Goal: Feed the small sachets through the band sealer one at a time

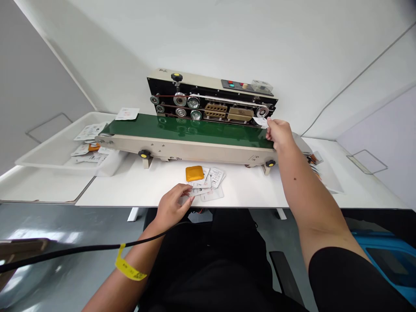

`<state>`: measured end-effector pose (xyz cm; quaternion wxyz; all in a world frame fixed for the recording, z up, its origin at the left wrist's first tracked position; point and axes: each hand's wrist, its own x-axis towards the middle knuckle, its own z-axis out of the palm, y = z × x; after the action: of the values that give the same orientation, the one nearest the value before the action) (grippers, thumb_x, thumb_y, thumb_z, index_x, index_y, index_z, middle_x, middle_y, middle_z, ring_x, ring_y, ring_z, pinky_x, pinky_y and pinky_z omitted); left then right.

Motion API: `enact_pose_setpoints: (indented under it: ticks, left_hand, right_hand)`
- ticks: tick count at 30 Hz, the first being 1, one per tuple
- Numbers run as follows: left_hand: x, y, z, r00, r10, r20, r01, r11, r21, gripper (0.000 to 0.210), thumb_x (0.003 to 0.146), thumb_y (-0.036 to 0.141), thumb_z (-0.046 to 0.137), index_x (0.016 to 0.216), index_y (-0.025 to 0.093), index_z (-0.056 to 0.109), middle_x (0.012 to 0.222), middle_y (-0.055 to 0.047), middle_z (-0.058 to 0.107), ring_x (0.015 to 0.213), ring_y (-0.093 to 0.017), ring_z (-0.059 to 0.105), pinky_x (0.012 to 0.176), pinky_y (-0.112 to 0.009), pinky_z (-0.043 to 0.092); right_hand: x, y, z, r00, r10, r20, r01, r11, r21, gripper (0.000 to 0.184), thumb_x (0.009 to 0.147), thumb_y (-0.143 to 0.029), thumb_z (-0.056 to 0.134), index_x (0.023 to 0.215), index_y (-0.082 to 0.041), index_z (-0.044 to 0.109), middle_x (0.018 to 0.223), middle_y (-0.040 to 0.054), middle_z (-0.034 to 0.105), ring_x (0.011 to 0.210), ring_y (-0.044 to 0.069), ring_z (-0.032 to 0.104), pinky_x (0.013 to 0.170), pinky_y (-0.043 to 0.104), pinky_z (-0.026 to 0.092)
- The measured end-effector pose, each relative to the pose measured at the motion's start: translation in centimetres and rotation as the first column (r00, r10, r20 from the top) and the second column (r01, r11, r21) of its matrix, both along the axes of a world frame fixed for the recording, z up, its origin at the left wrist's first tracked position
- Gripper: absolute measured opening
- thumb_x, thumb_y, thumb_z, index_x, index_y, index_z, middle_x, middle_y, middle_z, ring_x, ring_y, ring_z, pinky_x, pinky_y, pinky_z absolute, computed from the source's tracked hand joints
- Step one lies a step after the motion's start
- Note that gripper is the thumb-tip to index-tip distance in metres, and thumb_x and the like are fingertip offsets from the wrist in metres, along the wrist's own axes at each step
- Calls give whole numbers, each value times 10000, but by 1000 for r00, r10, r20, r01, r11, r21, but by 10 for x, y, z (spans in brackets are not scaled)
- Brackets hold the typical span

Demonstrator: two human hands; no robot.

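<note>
At the right end of the sealing machine, my right hand pinches a small white sachet by its near end. The sachet's far end is at the machine's rollers, above the green conveyor belt. My left hand lies at the table's front edge, thumb and fingers apart. Its fingertips touch the left side of a loose pile of printed white sachets. An orange packet rests on top of that pile. Another white sachet lies at the belt's left end.
A white plastic tray at left holds several white sachets and some orange. Another tray with packets sits at right, partly behind my forearm. A black cable with a yellow tag crosses my left arm. Black knobs stick out from the conveyor's front.
</note>
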<state>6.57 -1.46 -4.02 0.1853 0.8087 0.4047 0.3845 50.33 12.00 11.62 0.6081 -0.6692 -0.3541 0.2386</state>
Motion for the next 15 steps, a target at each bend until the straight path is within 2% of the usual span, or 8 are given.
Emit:
enact_pose_setpoints:
  ticks: [2, 5, 7, 8, 10, 12, 13, 15]
  left_hand:
    - [1, 0, 0, 1000, -1, 2, 1, 1000, -9, 241, 995, 360, 628, 1198, 238, 669, 1075, -66, 759, 921, -224, 754, 837, -369, 625]
    - [1, 1, 5, 1000, -5, -5, 5, 1000, -23, 240, 996, 389, 630, 1176, 241, 688, 1074, -73, 764, 950, -240, 751, 863, -390, 626]
    - [0, 6, 11, 1000, -8, -5, 8, 1000, -26, 217, 1011, 403, 619, 1130, 243, 703, 1082, -81, 764, 1003, -255, 740, 908, -413, 621]
    - [-1, 9, 15, 1000, -6, -6, 6, 1000, -18, 210, 1021, 402, 607, 1113, 243, 707, 1090, -85, 763, 1031, -261, 733, 933, -426, 616]
    - [-3, 20, 21, 999, 6, -39, -5, 1000, 18, 216, 1029, 400, 594, 1123, 244, 710, 1120, -97, 759, 1092, -282, 714, 994, -463, 597]
    - [-3, 34, 24, 991, 23, -131, -14, 997, 71, 280, 1010, 420, 623, 1214, 243, 697, 1221, -118, 745, 1203, -322, 680, 1078, -519, 551]
    - [-1, 41, 23, 983, 34, -181, -18, 996, 90, 353, 993, 440, 647, 1283, 240, 677, 1309, -132, 722, 1283, -346, 645, 1127, -549, 516]
    - [3, 52, 19, 966, 25, -257, -7, 998, 70, 554, 970, 486, 671, 1451, 226, 582, 1523, -154, 612, 1451, -373, 535, 1209, -585, 440]
  right_hand:
    - [-7, -14, -5, 995, -39, 94, 33, 997, 63, 219, 940, -382, 751, 932, -175, 682, 534, -85, 499, 388, 85, 446, 353, 172, 319]
    - [-31, -51, -23, 969, -101, 224, 49, 972, 228, 336, 953, -384, 690, 1211, -172, 728, 598, -79, 533, 474, 104, 499, 460, 201, 429]
    - [-60, -84, -42, 936, -118, 331, 6, 947, 320, 362, 985, -399, 633, 1275, -209, 740, 668, -51, 574, 550, 122, 546, 559, 243, 508]
    - [-77, -101, -54, 914, -84, 396, -51, 947, 318, 350, 1003, -404, 603, 1268, -231, 752, 711, -29, 609, 588, 138, 573, 604, 274, 540]
    - [-115, -129, -80, 832, 108, 544, -260, 942, 210, 325, 1019, -389, 570, 1236, -263, 776, 807, 19, 693, 695, 186, 646, 703, 345, 595]
    - [-151, -147, -106, 640, 360, 679, -502, 864, 15, 361, 1017, -366, 575, 1313, -269, 756, 998, 68, 768, 945, 252, 714, 884, 431, 619]
    - [-165, -152, -117, 527, 452, 720, -575, 813, -89, 409, 1009, -372, 599, 1382, -261, 724, 1166, 92, 773, 1128, 292, 700, 998, 483, 594]
    - [-186, -154, -134, 346, 566, 748, -619, 737, -271, 561, 991, -422, 657, 1524, -249, 620, 1527, 110, 628, 1460, 364, 523, 1196, 586, 460]
